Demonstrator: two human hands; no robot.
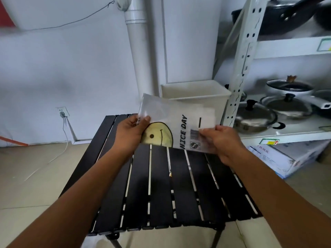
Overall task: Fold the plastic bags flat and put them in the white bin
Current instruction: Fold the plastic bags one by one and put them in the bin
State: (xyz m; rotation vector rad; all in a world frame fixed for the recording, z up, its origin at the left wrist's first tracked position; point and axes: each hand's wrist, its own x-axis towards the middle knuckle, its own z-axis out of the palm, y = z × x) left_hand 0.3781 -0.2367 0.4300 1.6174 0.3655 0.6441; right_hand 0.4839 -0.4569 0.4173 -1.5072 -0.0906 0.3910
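Observation:
A folded clear plastic bag [172, 120] with a yellow smiley face and the words "NICE DAY" is held up above the far end of the black slatted table [161, 185]. My left hand [131, 133] pinches its left edge. My right hand [222, 140] grips its lower right corner by the barcode. The white bin [211, 92] stands on the floor just behind the bag, past the table's far edge, its opening partly hidden by the bag.
A white metal shelf [240, 68] stands to the right with pots and glass lids [286, 104] on it. A cardboard box [279, 156] lies under the shelf. A white pipe [138, 51] runs up the wall. A wall socket with a cable [62, 113] is at the left.

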